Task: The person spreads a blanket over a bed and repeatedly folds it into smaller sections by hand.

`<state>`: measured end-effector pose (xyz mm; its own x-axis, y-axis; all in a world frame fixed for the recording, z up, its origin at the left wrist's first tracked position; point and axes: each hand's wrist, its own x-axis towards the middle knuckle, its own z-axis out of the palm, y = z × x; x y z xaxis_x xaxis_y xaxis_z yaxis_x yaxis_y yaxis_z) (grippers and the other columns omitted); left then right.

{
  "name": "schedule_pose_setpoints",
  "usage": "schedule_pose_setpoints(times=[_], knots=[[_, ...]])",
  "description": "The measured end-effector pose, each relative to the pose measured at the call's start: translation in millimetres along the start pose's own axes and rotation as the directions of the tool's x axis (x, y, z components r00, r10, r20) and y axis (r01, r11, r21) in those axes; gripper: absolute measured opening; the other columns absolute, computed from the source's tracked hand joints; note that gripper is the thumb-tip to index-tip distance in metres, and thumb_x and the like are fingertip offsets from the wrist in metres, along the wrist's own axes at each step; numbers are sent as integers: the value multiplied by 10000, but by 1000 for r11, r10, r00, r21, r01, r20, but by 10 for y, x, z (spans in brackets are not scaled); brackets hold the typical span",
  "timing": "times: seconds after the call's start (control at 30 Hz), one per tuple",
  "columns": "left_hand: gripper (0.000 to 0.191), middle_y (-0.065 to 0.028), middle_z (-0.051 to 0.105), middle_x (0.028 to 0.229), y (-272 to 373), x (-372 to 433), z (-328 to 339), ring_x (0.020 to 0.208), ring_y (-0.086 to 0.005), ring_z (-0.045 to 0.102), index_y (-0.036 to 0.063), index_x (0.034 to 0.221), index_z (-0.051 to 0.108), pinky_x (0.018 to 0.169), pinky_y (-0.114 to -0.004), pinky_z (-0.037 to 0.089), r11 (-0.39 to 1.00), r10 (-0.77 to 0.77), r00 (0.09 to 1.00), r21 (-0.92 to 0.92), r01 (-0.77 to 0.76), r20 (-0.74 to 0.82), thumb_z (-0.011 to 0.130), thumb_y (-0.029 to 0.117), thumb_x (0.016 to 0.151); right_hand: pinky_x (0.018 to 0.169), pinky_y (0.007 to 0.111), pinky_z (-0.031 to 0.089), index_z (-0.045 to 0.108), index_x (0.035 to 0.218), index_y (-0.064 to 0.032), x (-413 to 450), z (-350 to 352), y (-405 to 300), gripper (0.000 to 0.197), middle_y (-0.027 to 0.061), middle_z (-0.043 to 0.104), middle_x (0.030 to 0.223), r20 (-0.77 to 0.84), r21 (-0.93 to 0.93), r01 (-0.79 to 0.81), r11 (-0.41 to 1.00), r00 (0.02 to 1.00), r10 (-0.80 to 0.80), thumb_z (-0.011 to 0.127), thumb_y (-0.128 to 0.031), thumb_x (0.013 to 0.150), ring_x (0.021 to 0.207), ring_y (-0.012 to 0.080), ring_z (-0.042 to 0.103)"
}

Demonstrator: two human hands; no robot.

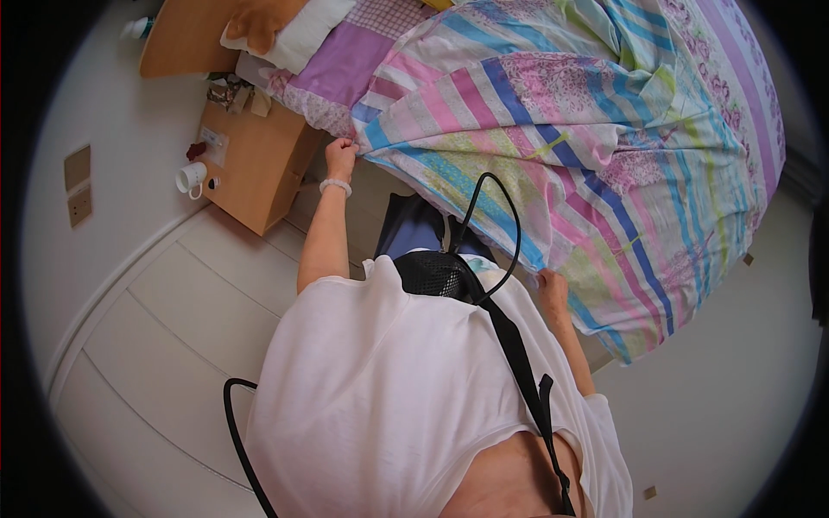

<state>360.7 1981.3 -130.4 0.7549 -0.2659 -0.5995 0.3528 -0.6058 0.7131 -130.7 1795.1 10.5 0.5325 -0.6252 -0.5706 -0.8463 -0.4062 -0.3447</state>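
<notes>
A striped, flowered quilt cover (479, 110) in pink, blue and green lies rumpled across the bed before me. My left hand (340, 159), with a pale beaded bracelet (335, 187) at the wrist, pinches its near left corner. Further right along the same edge, my right hand (552, 291) grips the hem. Between the two hands the edge is drawn fairly straight, and part of the cover hangs down past my right hand. Under it, at the upper left, shows a purple bed sheet (353, 58) with a ruffled border.
A wooden bedside cabinet (249, 165) stands left of the bed, with a white mug (191, 178) near its edge. A white pillow (307, 45) lies by the wooden headboard (184, 39). A black cable (516, 220) loops in front of my chest. Wall sockets (79, 206) are at far left.
</notes>
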Motion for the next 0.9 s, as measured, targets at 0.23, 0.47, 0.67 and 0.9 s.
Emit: schedule_pose_setpoints(times=[0.23,0.47,0.67,0.9], knots=[[69,-6,525,685,190,-45,96,641,-146,490,56,679,574,580,-304,395,812,-281,949,-490,315,144,563,3,722,583,425,436,611,757,-63,39,-33,-85,59,176,583,714,1,-13,-24,1000,1000,24,569,-81,719,688,366,563],[28,-23,533,712,102,4,-26,669,-162,510,48,724,565,567,-317,413,948,-293,942,-76,308,167,563,21,730,592,421,443,622,775,-67,55,-1,-99,79,175,590,728,1,31,-6,999,1000,6,568,-74,717,698,363,569],[15,-37,537,708,161,-42,-1,660,-156,520,16,730,565,556,-307,448,928,-312,924,-137,346,219,565,27,740,605,431,441,620,765,-56,40,51,-59,73,182,589,729,-5,22,-23,999,1000,24,567,-74,718,713,366,567],[19,-76,556,759,254,-96,-141,690,-186,537,-16,762,553,634,-290,457,836,-164,977,-505,212,138,560,-2,752,604,439,434,611,765,-50,-19,25,-59,76,186,581,720,-63,36,-4,999,998,6,561,-63,710,705,374,560]])
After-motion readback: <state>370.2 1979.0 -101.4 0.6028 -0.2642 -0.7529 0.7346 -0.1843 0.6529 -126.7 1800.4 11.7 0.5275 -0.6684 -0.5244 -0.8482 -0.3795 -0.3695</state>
